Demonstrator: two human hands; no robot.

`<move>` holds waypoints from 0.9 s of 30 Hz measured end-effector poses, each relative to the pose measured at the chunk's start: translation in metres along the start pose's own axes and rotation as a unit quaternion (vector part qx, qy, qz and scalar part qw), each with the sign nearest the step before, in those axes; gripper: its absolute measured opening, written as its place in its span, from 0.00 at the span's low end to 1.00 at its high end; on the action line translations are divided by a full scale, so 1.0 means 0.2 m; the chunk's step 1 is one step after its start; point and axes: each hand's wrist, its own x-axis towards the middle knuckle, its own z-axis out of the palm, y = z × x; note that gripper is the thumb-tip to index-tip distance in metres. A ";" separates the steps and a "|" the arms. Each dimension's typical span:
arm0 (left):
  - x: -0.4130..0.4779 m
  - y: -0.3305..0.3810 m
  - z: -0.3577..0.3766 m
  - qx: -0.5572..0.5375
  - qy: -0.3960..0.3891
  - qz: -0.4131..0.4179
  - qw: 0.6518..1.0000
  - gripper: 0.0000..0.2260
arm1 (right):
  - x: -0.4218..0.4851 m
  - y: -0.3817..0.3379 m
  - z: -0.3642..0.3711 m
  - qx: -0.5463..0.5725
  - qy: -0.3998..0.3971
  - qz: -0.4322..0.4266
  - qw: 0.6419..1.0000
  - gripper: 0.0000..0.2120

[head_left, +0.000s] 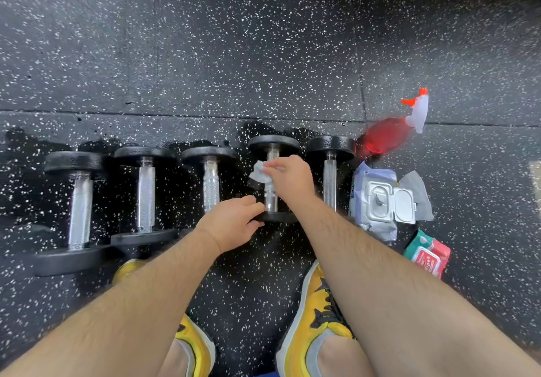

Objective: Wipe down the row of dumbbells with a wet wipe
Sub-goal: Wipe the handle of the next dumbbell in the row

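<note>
White wet wipe [259, 173] pinched in right hand [289, 180]; left hand [234, 224] grips dumbbell [273, 142] edge.

Wet wipe [259, 173] on 4th dumbbell [273, 143]

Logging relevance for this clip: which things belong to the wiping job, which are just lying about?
Job: wet wipe, right hand, left hand, gripped dumbbell, its four neighbours, open wipes pack.
Lying about: red spray bottle, red-green pack, loose grey wipe.

Black speckled rubber floor [205, 54], seamed.
</note>
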 end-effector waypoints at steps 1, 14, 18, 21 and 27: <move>0.00 0.00 0.00 -0.002 0.000 -0.001 1.000 0.10 | 0.01 -0.01 0.02 0.018 0.020 0.005 1.000 0.07; 0.00 0.01 -0.01 -0.006 0.006 0.015 1.000 0.11 | -0.04 -0.04 0.05 0.173 0.154 0.104 0.967 0.10; 0.02 0.01 -0.01 -0.012 -0.003 -0.016 1.000 0.12 | -0.02 -0.03 0.06 0.160 0.106 0.115 0.975 0.12; 0.07 0.03 -0.01 -0.011 -0.025 -0.059 0.998 0.11 | 0.01 -0.04 0.05 0.160 0.062 0.128 0.977 0.09; 0.11 0.07 0.00 0.006 -0.034 -0.064 0.997 0.09 | 0.04 -0.02 0.04 0.293 0.019 0.212 0.932 0.13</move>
